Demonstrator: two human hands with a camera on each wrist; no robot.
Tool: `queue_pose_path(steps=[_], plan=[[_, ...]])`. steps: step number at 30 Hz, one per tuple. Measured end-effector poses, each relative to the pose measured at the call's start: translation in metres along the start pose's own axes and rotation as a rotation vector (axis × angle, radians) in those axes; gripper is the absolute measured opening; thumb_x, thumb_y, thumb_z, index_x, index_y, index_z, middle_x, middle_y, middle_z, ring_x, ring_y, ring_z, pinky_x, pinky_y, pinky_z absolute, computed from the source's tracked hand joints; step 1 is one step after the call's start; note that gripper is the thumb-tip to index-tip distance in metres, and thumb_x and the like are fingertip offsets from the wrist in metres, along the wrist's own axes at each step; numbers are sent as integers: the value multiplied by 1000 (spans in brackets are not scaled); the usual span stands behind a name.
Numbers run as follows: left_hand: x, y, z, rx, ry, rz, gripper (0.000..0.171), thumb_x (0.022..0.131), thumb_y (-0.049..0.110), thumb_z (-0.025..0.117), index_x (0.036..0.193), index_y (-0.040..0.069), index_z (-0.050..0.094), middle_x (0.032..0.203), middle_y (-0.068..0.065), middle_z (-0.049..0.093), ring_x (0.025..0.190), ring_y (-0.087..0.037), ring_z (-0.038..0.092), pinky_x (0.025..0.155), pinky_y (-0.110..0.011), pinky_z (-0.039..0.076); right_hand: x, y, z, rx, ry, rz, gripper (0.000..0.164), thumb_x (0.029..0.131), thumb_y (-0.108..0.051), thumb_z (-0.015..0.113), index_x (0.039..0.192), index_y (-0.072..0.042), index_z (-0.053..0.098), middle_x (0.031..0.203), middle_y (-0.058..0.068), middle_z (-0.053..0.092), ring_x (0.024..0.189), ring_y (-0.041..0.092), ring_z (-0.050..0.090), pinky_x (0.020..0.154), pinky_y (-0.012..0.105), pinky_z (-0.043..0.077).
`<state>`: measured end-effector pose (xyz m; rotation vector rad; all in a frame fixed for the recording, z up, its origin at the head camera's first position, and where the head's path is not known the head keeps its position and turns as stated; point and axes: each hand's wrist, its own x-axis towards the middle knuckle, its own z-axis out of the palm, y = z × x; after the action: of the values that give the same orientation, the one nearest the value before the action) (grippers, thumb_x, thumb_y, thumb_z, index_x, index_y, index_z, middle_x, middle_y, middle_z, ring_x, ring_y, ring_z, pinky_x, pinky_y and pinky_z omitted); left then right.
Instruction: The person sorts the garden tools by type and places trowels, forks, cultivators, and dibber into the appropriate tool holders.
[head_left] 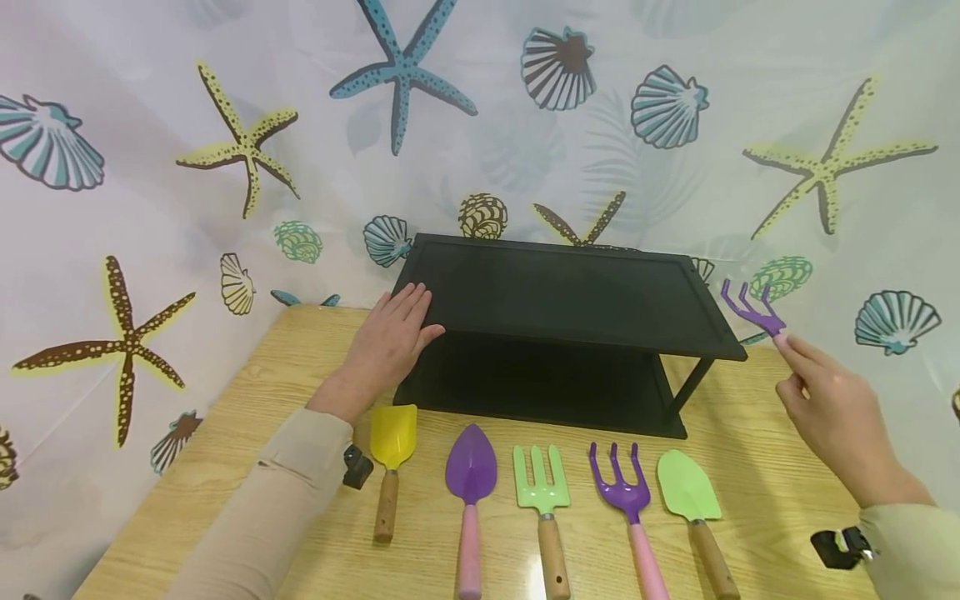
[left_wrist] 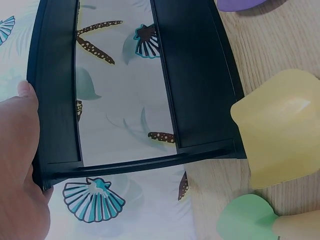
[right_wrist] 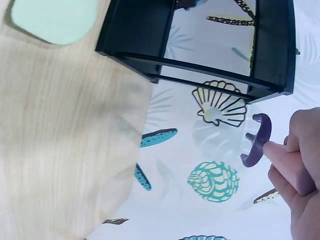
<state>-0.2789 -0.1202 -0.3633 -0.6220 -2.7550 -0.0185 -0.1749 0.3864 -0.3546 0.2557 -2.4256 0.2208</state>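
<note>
- We see the right hand curled round a small purple rake, with its pink handle tucked inside the fingers.
- The rake is up in the air, just beside the right end of the black shelf, and its three bent prongs point up and away from us.
- The hand hides part of that handle, so we cannot tell if a label is there.
- We see the left hand resting on the left end of the shelf's top, with its fingers straight and its thumb spread out.
- The shelf stands at the back of the wooden table.
- In front of it we count five tools in a row, from left to right: a yellow shovel, a purple trowel, a green fork, a purple fork and a green trowel.
- The two purple ones have pink handles, and the others have wooden ones.
- Behind, we see a white cloth printed with shells and starfish.
</note>
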Motion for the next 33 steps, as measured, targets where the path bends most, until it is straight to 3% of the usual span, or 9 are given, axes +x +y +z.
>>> queue_pose_path(steps=[6, 11, 17, 20, 23, 27, 30, 33], plan=[[-1, -2, 0, -6, 2, -7, 66, 93, 51, 28, 142, 8, 24, 149, -8, 23, 139, -24, 17, 113, -43, 14, 19, -14, -3, 1, 3, -12, 51, 75, 2, 49, 125, -8, 52, 122, 15, 56, 49, 8, 25, 45, 18, 16], [-2, -4, 2, -13, 7, -13, 65, 93, 50, 30, 142, 8, 24, 148, -8, 24, 138, -23, 17, 113, -43, 14, 34, -29, 0, 0, -45, -23, 51, 78, 0, 46, 128, -8, 50, 125, 15, 54, 53, 14, 32, 48, 21, 21], [-2, -5, 3, -17, 6, -13, 65, 93, 50, 29, 142, 8, 24, 148, -8, 24, 138, -23, 17, 113, -43, 14, 46, -45, 4, 27, -98, -11, 52, 80, 0, 45, 131, -10, 46, 128, 15, 52, 84, 29, 53, 58, 29, 29], [-2, -4, 3, -15, 11, -13, 65, 93, 50, 29, 142, 8, 24, 148, -8, 24, 138, -23, 17, 113, -42, 14, 52, -52, 6, 36, -132, -8, 52, 80, 0, 45, 131, -8, 46, 129, 17, 51, 100, 36, 55, 61, 34, 31], [-2, -3, 3, -14, 13, -15, 65, 93, 51, 28, 142, 8, 24, 148, -8, 24, 138, -23, 17, 113, -42, 14, 57, -57, 9, 38, -139, -33, 50, 79, 2, 47, 129, -5, 48, 127, 18, 52, 94, 35, 56, 60, 34, 31], [-1, -1, 2, -5, 16, -13, 65, 93, 51, 29, 142, 8, 25, 148, -8, 25, 138, -23, 18, 113, -43, 15, 61, -61, 13, 34, -152, -49, 49, 79, 1, 46, 128, -3, 49, 127, 19, 52, 61, 21, 42, 52, 27, 26], [0, 0, 1, -3, 16, -12, 65, 93, 50, 30, 142, 7, 25, 148, -8, 25, 138, -23, 18, 113, -43, 16, 65, -65, 16, 44, -187, -25, 49, 80, 0, 45, 129, -3, 48, 130, 19, 49, 62, 22, 42, 53, 29, 29], [0, 1, 1, -1, 11, -12, 65, 93, 50, 29, 142, 7, 25, 148, -8, 25, 138, -23, 18, 113, -43, 15, 68, -69, 18, 61, -233, 3, 50, 81, 0, 42, 131, -2, 44, 132, 20, 46, 83, 29, 50, 62, 35, 34]])
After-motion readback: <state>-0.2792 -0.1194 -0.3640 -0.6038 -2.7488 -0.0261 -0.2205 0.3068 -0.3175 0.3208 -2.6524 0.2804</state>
